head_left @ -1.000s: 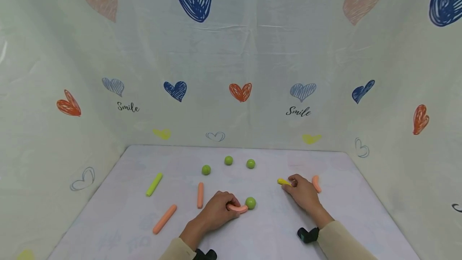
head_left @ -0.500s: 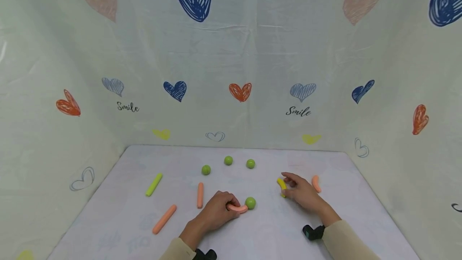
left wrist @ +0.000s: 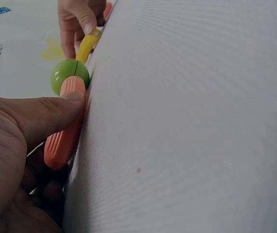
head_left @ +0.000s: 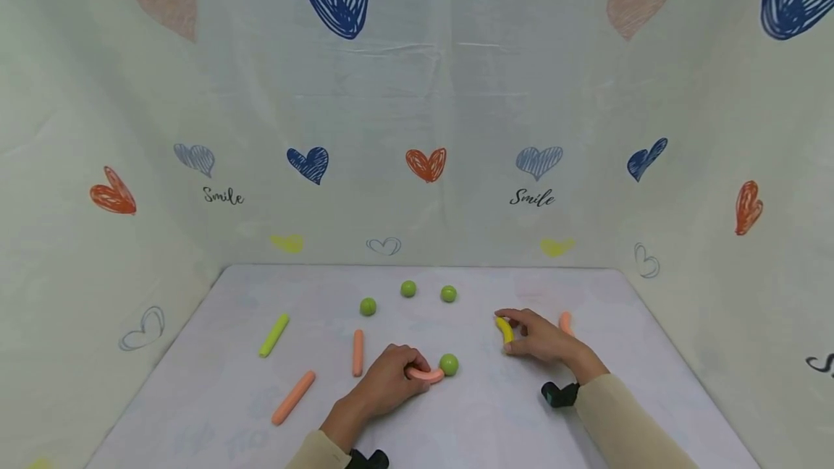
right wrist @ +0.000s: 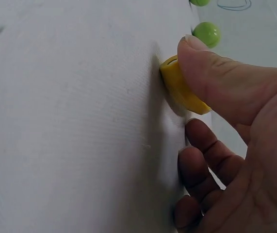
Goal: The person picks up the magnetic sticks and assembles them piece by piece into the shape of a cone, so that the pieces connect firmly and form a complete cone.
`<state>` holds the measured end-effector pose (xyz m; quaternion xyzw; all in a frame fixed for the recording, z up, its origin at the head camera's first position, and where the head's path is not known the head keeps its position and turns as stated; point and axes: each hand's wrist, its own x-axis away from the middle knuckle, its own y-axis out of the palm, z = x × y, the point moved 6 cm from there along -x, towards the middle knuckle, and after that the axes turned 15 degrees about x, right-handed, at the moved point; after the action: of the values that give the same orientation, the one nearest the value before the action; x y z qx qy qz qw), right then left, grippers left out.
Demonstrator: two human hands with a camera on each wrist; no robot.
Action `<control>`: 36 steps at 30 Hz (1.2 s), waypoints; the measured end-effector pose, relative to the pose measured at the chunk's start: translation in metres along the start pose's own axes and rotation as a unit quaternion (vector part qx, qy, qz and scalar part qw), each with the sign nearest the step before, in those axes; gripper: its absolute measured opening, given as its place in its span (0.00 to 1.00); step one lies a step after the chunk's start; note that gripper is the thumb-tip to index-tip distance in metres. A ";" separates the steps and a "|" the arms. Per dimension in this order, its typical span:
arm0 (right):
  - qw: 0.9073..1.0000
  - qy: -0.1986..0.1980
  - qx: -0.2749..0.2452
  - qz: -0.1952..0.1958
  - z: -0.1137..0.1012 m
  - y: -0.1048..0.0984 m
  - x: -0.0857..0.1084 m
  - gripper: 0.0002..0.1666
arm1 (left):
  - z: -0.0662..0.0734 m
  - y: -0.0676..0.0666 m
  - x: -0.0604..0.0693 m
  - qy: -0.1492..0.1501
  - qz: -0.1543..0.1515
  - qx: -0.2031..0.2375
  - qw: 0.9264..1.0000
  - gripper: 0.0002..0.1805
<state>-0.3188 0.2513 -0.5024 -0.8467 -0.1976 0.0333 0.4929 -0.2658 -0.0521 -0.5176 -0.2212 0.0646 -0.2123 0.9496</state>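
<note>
My left hand (head_left: pixel 389 378) pinches a curved orange rod (head_left: pixel 426 375), its thumb lying along the grooved side in the left wrist view. The rod's far end meets a green ball (head_left: pixel 449 365), seemingly touching it. To the right, my right hand (head_left: pixel 544 339) holds a curved yellow rod (head_left: pixel 504 330) with the thumb at its near end and the index finger at its far end. The right wrist view has the thumb across the yellow rod (right wrist: pixel 172 77), hiding part of it. Behind that hand lies another curved orange rod (head_left: pixel 565 323), partly covered.
Several more green balls, one being the ball (head_left: pixel 407 289), lie toward the back of the white table (head_left: pixel 495 418). On the left are a straight lime rod (head_left: pixel 274 335) and two straight orange rods, one a shorter-looking rod (head_left: pixel 357 353). A heart-printed curtain (head_left: pixel 482 107) surrounds the table.
The right hand has turned the yellow rod from lying sideways to pointing toward me, and shifted its fingers to the rod's two ends. The left hand stays put. The head view has shifted slightly.
</note>
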 end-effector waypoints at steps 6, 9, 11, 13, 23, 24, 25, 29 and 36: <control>1.000 0.005 -0.020 -0.008 0.003 -0.001 -0.005 0.38 | 0.001 -0.001 0.001 0.000 -0.001 0.006 1.000 0.06; 0.999 0.001 -0.036 0.011 0.006 -0.002 -0.005 0.38 | 0.001 -0.001 0.000 0.000 -0.003 0.010 1.000 0.06; 0.999 -0.001 -0.042 0.031 0.008 -0.003 -0.004 0.39 | 0.001 -0.001 0.000 0.001 -0.003 0.010 1.000 0.06; 0.997 0.004 -0.048 0.052 0.010 -0.002 -0.003 0.39 | 0.001 -0.001 0.000 0.001 -0.003 0.010 1.000 0.06; 0.987 0.070 -0.068 0.124 0.017 -0.001 0.007 0.32 | 0.001 0.000 0.001 0.003 -0.002 0.009 1.000 0.06; 0.986 0.076 -0.074 0.130 0.017 -0.001 0.008 0.32 | 0.001 0.000 0.001 0.003 -0.002 0.009 1.000 0.06; 0.984 0.081 -0.081 0.136 0.017 -0.001 0.009 0.31 | 0.001 0.000 0.001 0.002 -0.001 0.008 1.000 0.06; 0.977 0.088 -0.106 0.162 0.019 -0.003 0.010 0.31 | 0.001 0.000 0.001 0.002 0.000 0.005 1.000 0.06; 0.960 0.097 -0.197 0.173 0.013 0.002 0.009 0.30 | 0.001 -0.001 0.001 0.013 0.000 0.009 1.000 0.05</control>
<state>-0.3126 0.2640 -0.5097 -0.9473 -0.0026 -0.0035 0.3202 -0.2649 -0.0526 -0.5163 -0.2102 0.0756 -0.2154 0.9506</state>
